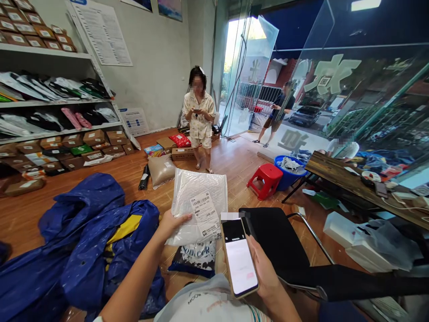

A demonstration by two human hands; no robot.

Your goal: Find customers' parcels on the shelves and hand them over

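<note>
Holding white quilted plastic mailer [187,203] in left hand [176,223], raised over the brown wood-plank floor [231,163]. Pinching its lower left edge: thumb laid across the front, tip close to the printed white paper label [205,213], remaining fingers hidden behind. Label facing the wearer.

Gripping tan-edged smartphone [239,264] in right hand [263,257], fingers closed around the right edge; cannot tell placement on the far side. Overlapping the mailer's lower right corner in this view; cannot tell whether touching. Screen lit, too pale to read.

Noting black-and-white printed plastic bag [196,257] below the mailer's bottom edge, well apart from the left end of the dark wooden desk [330,167].

Judging step in hand: presenting label alongside phone. Judging next move to call for a flat, steady label, thumb kept off the print, and phone squared to it.
</note>
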